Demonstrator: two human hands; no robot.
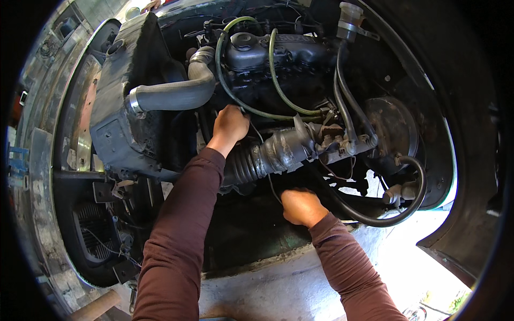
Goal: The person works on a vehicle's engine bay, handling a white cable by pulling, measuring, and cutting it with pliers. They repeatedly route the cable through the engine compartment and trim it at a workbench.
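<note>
A thin grey wire (273, 190) runs across a ribbed black air hose (267, 156) in the engine bay. Below the hose, my right hand (302, 207) is closed in a fist on the wire's lower end. My left hand (231, 125) is closed above the hose, with the wire's upper stretch leading out of it. The fingers of both hands are mostly turned out of sight. Where the wire crosses the hose, part of it is hard to make out. Close behind my left hand lies the dark side of the engine (292, 51).
A radiator (120, 101) with a thick grey hose (174, 95) stands at left. Two greenish hoses (278, 80) arch over the engine. At right are a fluid reservoir (349, 21), a round brake booster (393, 128) and a looping black hose (375, 220). The fender edge (278, 259) lies near me.
</note>
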